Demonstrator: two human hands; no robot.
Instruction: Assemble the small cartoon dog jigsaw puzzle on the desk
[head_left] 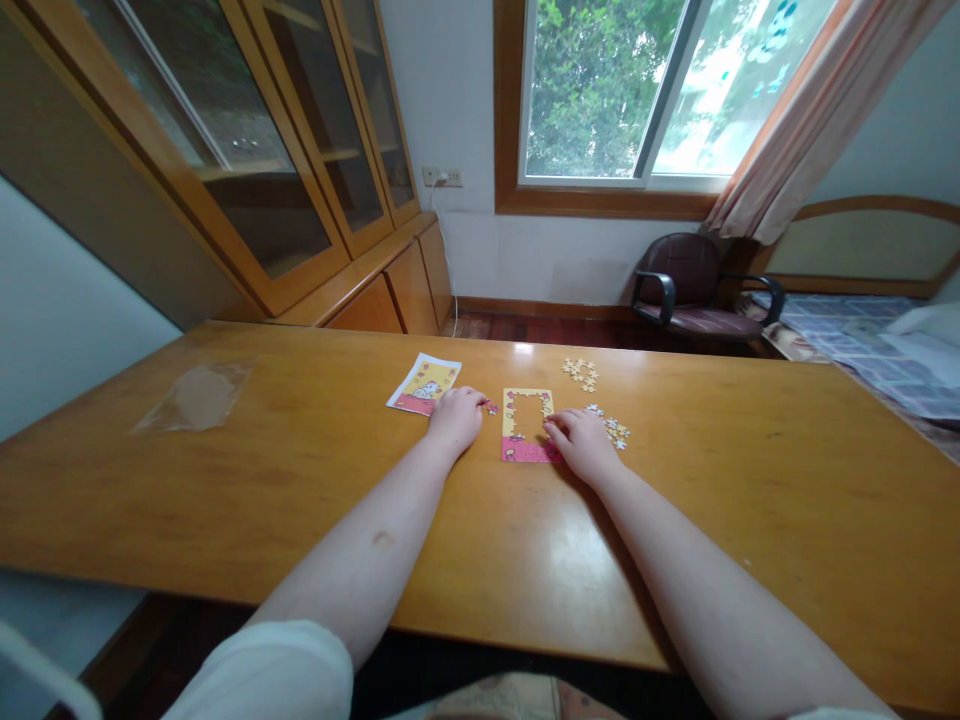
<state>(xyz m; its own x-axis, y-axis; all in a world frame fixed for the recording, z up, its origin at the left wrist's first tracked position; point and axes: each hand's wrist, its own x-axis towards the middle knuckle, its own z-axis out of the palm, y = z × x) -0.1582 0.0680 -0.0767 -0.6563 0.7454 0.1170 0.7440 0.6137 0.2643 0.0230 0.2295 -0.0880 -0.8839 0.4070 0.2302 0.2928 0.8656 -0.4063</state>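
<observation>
Fingertips of the right hand (583,442) press flat on the puzzle frame (526,426), steadying its right edge. Left of the frame, the left hand (455,417) pinches a small puzzle piece (492,407). Loose pieces (611,428) lie right of the frame, within reach.

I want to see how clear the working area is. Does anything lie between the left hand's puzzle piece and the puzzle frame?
Nothing visible: the left hand holds a small piece beside the puzzle frame, with only bare table between.
</observation>
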